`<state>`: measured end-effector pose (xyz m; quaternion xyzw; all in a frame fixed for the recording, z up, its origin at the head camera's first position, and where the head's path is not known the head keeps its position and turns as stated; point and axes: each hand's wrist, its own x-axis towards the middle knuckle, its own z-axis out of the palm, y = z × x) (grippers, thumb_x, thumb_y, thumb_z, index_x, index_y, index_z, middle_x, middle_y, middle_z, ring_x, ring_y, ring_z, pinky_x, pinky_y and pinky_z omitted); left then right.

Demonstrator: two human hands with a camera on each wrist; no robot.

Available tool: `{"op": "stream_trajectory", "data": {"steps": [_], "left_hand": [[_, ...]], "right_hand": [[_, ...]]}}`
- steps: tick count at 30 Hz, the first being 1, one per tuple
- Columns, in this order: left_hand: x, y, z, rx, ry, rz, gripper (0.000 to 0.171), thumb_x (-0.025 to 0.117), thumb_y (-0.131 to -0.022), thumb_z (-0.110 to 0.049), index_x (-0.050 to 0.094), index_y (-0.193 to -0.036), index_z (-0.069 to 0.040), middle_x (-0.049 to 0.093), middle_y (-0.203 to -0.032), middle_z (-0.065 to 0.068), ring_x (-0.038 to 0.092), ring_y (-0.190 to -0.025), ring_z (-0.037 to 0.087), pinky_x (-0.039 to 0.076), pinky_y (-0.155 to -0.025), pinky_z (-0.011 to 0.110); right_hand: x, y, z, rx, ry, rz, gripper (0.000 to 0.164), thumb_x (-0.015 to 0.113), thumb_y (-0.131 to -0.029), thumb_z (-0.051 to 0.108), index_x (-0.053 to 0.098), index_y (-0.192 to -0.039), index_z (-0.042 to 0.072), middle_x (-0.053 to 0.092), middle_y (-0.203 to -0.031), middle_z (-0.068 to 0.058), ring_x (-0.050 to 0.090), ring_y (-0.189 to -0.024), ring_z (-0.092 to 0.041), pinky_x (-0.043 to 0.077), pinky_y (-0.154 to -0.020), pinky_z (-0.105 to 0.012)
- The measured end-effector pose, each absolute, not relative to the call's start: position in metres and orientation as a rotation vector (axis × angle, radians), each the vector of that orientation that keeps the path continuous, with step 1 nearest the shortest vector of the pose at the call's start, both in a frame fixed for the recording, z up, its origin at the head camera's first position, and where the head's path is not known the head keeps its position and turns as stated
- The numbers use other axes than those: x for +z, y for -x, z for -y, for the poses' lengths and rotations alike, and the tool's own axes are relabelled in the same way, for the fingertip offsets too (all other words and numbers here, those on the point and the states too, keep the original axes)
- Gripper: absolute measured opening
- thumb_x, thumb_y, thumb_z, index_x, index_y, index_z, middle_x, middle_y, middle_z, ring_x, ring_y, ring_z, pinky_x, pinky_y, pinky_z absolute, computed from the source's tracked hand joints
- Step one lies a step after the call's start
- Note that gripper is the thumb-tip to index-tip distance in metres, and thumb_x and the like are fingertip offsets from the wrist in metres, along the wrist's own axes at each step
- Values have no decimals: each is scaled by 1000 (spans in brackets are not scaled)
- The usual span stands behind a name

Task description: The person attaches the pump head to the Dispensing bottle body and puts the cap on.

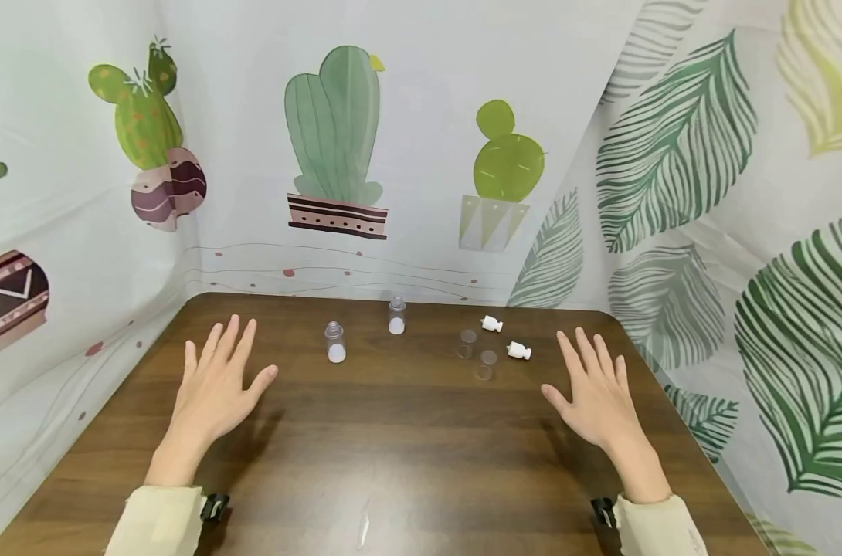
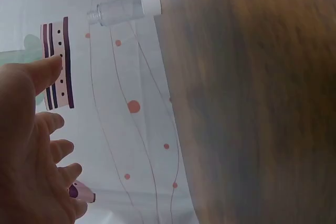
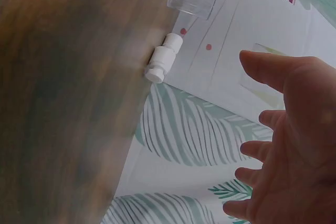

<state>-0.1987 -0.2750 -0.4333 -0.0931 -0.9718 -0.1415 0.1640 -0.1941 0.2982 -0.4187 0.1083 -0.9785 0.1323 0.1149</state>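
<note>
My left hand [image 1: 215,394] hovers over the left side of the table, fingers spread and nothing in it. Nearest to it stands a small clear bottle [image 1: 334,342] with a white base, upright and uncapped; it also shows sideways in the left wrist view. A second such bottle [image 1: 396,316] stands farther back. On the right, my right hand [image 1: 598,401] has its fingers spread and holds nothing. Left of its fingertips lies a white pump head [image 1: 519,351], with another white pump head [image 1: 492,323] behind. Beside them stand two clear caps, one nearer cap [image 1: 487,365] and one farther cap [image 1: 467,344].
The brown wooden table [image 1: 393,455] has rounded back corners. A white curtain [image 1: 421,154] printed with cacti and leaves hangs right behind it and along its sides. Black wrist straps show at both cuffs, such as the left strap [image 1: 215,507].
</note>
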Motion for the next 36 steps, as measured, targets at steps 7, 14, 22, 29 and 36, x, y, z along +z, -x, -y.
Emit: {"op": "stream_trajectory", "data": {"steps": [7, 14, 22, 29, 36], "left_hand": [[-433, 207, 269, -537, 283, 2747, 86, 55, -107, -53, 14, -171, -11, 14, -175, 25, 11, -161, 47, -5, -124, 70], [-428, 219, 256, -723, 308, 2732, 87, 60, -106, -51, 16, -171, -12, 19, -174, 26, 19, -158, 51, 7, -126, 69], [-424, 227, 241, -844, 292, 2766, 88, 60, -105, -55, 17, -171, -17, 20, -175, 21, 22, -156, 53, 25, -112, 81], [-428, 238, 226, -966, 303, 2725, 87, 65, -104, -46, 21, -170, -12, 25, -172, 24, 24, -156, 52, 24, -119, 74], [-435, 242, 213, -1058, 291, 2701, 85, 70, -102, -40, 26, -169, -11, 32, -169, 24, 33, -153, 49, 31, -118, 70]], "right_hand": [[-412, 204, -291, 410, -351, 2841, 90, 67, -103, 41, 13, -172, 18, 15, -175, -24, 8, -160, -51, 5, -120, -78], [-407, 214, -285, 478, -367, 2818, 86, 68, -103, 39, 20, -170, 14, 21, -172, -27, 17, -157, -54, 13, -117, -80], [-412, 222, -281, 578, -390, 2803, 84, 70, -102, 34, 24, -169, 15, 24, -171, -27, 23, -155, -53, 22, -118, -75], [-408, 228, -276, 717, -383, 2786, 81, 68, -103, 38, 25, -169, 18, 25, -172, -22, 25, -156, -50, 28, -114, -77], [-410, 233, -271, 833, -416, 2770, 80, 69, -103, 34, 27, -169, 15, 27, -170, -22, 26, -156, -48, 29, -117, -73]]}}
